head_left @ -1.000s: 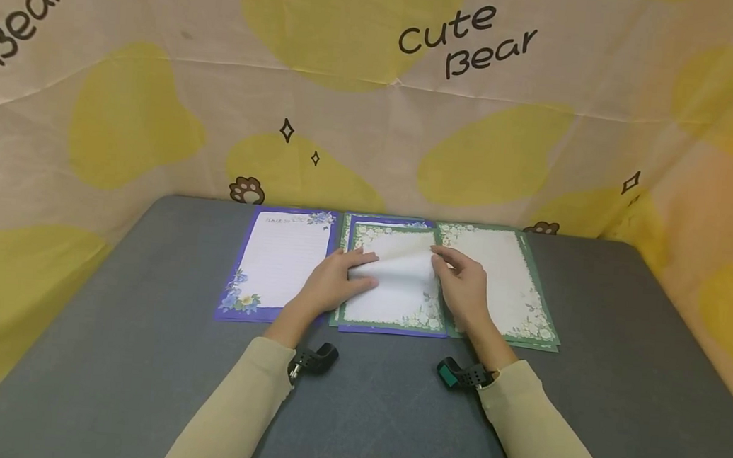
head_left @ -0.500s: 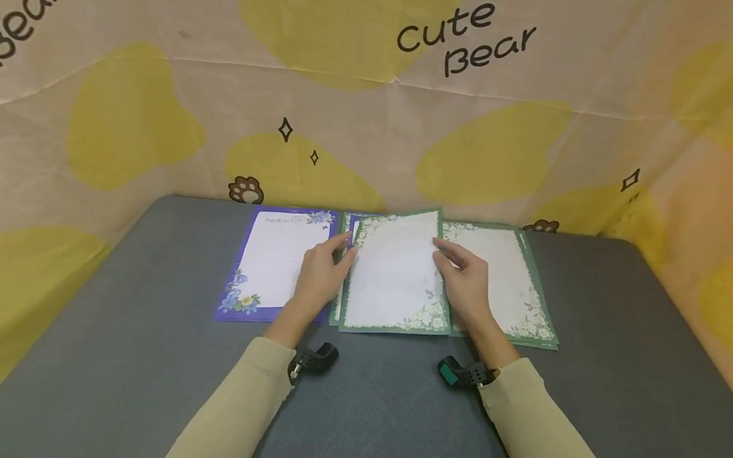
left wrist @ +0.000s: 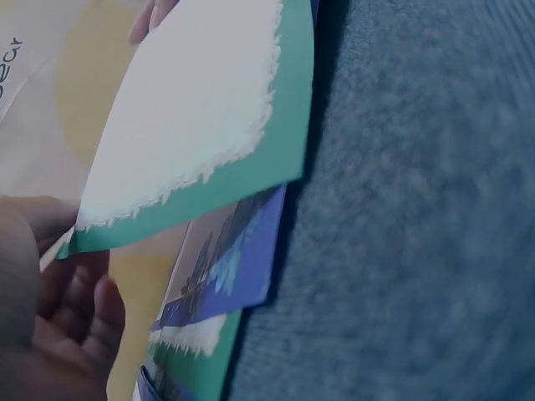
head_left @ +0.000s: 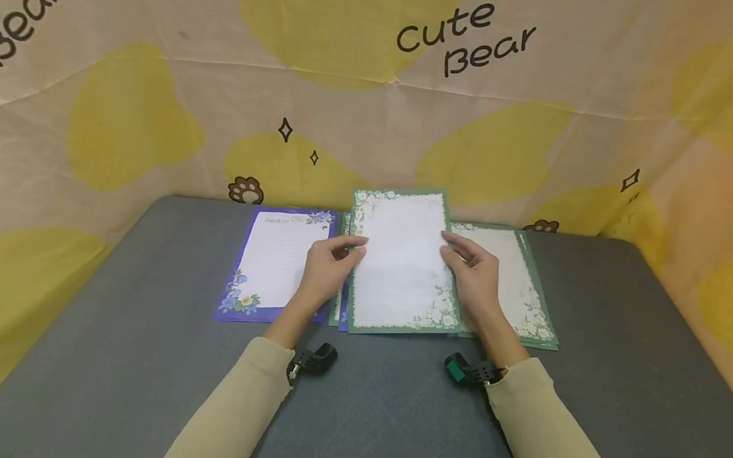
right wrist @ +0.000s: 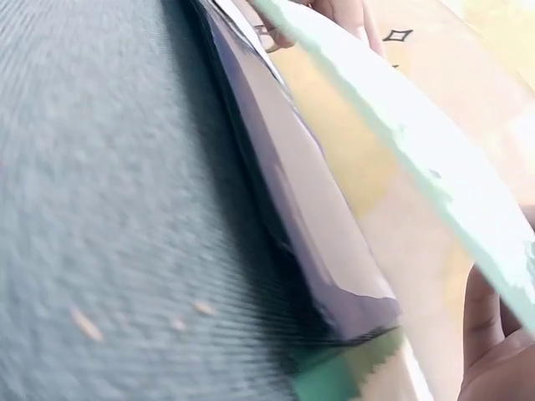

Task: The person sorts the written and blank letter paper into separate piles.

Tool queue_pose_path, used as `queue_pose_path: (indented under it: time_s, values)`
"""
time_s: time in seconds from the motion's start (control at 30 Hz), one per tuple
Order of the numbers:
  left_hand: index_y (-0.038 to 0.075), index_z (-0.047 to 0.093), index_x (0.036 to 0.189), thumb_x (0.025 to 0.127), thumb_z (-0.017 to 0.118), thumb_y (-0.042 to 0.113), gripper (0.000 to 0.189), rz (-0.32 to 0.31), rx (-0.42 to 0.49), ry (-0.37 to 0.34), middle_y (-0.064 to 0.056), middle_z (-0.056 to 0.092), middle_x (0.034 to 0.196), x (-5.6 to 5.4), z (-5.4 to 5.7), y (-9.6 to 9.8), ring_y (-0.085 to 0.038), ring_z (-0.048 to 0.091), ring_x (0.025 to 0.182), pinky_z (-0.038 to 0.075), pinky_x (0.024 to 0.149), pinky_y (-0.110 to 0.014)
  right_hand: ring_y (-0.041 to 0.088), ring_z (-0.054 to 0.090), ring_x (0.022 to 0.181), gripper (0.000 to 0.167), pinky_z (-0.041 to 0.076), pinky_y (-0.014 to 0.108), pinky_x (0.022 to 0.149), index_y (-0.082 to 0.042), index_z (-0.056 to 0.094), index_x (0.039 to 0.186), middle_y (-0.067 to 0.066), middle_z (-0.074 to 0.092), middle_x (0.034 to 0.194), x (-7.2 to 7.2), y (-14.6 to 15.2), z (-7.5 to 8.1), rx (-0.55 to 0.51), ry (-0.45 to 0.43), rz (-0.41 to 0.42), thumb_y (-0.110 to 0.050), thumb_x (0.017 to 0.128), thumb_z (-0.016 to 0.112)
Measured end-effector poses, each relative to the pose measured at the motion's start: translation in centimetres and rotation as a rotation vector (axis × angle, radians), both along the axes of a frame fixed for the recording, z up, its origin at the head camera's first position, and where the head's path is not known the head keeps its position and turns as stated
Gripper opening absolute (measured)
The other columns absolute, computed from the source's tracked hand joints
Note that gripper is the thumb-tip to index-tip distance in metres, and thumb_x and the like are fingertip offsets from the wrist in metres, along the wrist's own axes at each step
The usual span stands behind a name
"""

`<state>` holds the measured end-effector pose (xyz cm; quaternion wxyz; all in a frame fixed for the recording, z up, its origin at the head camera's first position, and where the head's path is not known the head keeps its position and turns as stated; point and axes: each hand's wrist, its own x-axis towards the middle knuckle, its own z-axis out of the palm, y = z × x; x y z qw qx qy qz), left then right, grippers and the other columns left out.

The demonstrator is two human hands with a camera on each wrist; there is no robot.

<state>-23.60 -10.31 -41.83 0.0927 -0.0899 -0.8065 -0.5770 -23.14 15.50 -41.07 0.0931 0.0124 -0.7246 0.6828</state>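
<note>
Between your two hands, above the centre of the table [head_left: 385, 415], is the green sheet [head_left: 401, 274]. Its long axis runs away from you, with the far end leaning slightly to the left. Your left hand [head_left: 327, 265] pinches the left long edge; your right hand [head_left: 479, 283] pinches the right long edge. Both grips are narrow, thumb and fingers closed on the paper, and both sit slightly beyond mid-length. Neither hand is nearer: each touches its own edge, and the sheet spans the gap between them.

Treat this opposition as the governing relation. The grips face each other across the short width, so unequal travel would probably turn the sheet or bow it. Both wrist views show the sheet raised, with a gap above the purple sheet [left wrist: 230, 259] beneath. You cannot tell whether its near edge touches anything.

No container is in view. Under the purple sheet, note the lower green sheet [left wrist: 209, 368]. To your left lies the lined sheet [head_left: 278, 262], flat, its long axis also running away from you. To your right lies the green stack [head_left: 520, 289], partly behind your right hand.
</note>
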Motion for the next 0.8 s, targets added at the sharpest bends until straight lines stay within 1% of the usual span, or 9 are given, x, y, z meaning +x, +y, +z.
queue_pose_path:
  time_s: [0.07, 0.13, 0.27, 0.33, 0.4, 0.57, 0.67, 0.73, 0.8]
  values:
    - [0.013, 0.077, 0.117, 0.095, 0.07, 0.015, 0.023, -0.013, -0.004, 0.017, -0.011, 0.069, 0.081, 0.1, 0.2, 0.0, -0.011, 0.042, 0.058, 0.038, 0.054, -0.023, 0.012, 0.053, 0.134, 0.036, 0.05, 0.011, 0.095, -0.008, 0.066, 0.133, 0.007, 0.062, 0.144, 0.1, 0.1, 0.3, -0.011, -0.01, 0.006, -0.011, 0.098, 0.066]
    - [0.012, 0.076, 0.117, 0.095, 0.071, 0.013, 0.023, -0.027, -0.013, 0.037, -0.01, 0.071, 0.089, 0.2, 0.4, 0.0, -0.011, 0.046, 0.061, 0.041, 0.058, -0.022, 0.009, 0.055, 0.13, 0.037, 0.051, 0.011, 0.093, -0.007, 0.067, 0.133, 0.008, 0.062, 0.144, 0.1, 0.2, 0.5, 0.001, 0.0, -0.004, -0.01, 0.096, 0.068]
    - [0.01, 0.076, 0.118, 0.093, 0.072, 0.01, 0.025, -0.05, -0.026, 0.07, -0.011, 0.074, 0.107, 0.3, 0.7, 0.1, -0.013, 0.05, 0.069, 0.046, 0.067, -0.023, -0.002, 0.068, 0.096, 0.037, 0.054, 0.011, 0.077, -0.011, 0.069, 0.131, 0.011, 0.066, 0.136, 0.2, 0.5, 0.9, 0.141, 0.052, -0.086, -0.01, 0.094, 0.07]
    - [0.01, 0.076, 0.119, 0.093, 0.073, 0.01, 0.026, -0.052, -0.03, 0.075, -0.011, 0.074, 0.114, 0.3, 0.8, 0.3, -0.013, 0.053, 0.073, 0.049, 0.07, -0.023, -0.005, 0.067, 0.077, 0.037, 0.053, 0.012, 0.069, -0.012, 0.069, 0.131, 0.013, 0.068, 0.133, 0.3, 0.6, 1.0, 0.187, 0.072, -0.119, -0.01, 0.094, 0.07]
    - [0.011, 0.076, 0.119, 0.092, 0.074, 0.01, 0.027, -0.044, -0.039, 0.075, -0.01, 0.074, 0.118, 0.3, 1.0, 0.5, -0.014, 0.056, 0.076, 0.05, 0.072, -0.023, -0.004, 0.065, 0.065, 0.037, 0.051, 0.013, 0.063, -0.012, 0.069, 0.13, 0.014, 0.069, 0.131, 0.3, 0.7, 1.2, 0.205, 0.087, -0.131, -0.01, 0.094, 0.07]
    - [0.013, 0.075, 0.12, 0.09, 0.076, 0.01, 0.03, 0.009, -0.058, 0.09, -0.008, 0.074, 0.112, 0.4, 1.5, 0.9, -0.017, 0.062, 0.083, 0.053, 0.074, -0.023, -0.001, 0.057, 0.053, 0.036, 0.048, 0.014, 0.057, -0.011, 0.07, 0.13, 0.015, 0.069, 0.131, 0.3, 1.1, 1.8, 0.205, 0.109, -0.118, -0.011, 0.094, 0.071]
    - [0.012, 0.074, 0.123, 0.09, 0.076, 0.009, 0.033, 0.04, -0.054, 0.12, -0.01, 0.073, 0.107, 0.5, 2.0, 1.3, -0.02, 0.064, 0.083, 0.053, 0.072, -0.022, -0.001, 0.055, 0.051, 0.034, 0.046, 0.015, 0.053, -0.01, 0.07, 0.128, 0.015, 0.069, 0.132, 0.3, 1.5, 2.4, 0.229, 0.119, -0.114, -0.012, 0.094, 0.07]
    - [0.011, 0.073, 0.124, 0.09, 0.075, 0.009, 0.034, 0.049, -0.05, 0.14, -0.01, 0.073, 0.109, 0.6, 2.4, 1.7, -0.02, 0.065, 0.084, 0.053, 0.071, -0.021, 0.0, 0.052, 0.049, 0.032, 0.041, 0.016, 0.049, -0.009, 0.071, 0.127, 0.015, 0.069, 0.131, 0.4, 1.8, 2.9, 0.243, 0.118, -0.116, -0.013, 0.095, 0.07]
    - [0.011, 0.073, 0.125, 0.09, 0.075, 0.009, 0.035, 0.05, -0.044, 0.155, -0.01, 0.072, 0.113, 0.7, 2.9, 2.1, -0.021, 0.066, 0.084, 0.053, 0.071, -0.02, -0.002, 0.055, 0.051, 0.032, 0.042, 0.016, 0.05, -0.01, 0.072, 0.126, 0.014, 0.069, 0.132, 0.5, 2.1, 3.5, 0.267, 0.119, -0.128, -0.014, 0.095, 0.07]
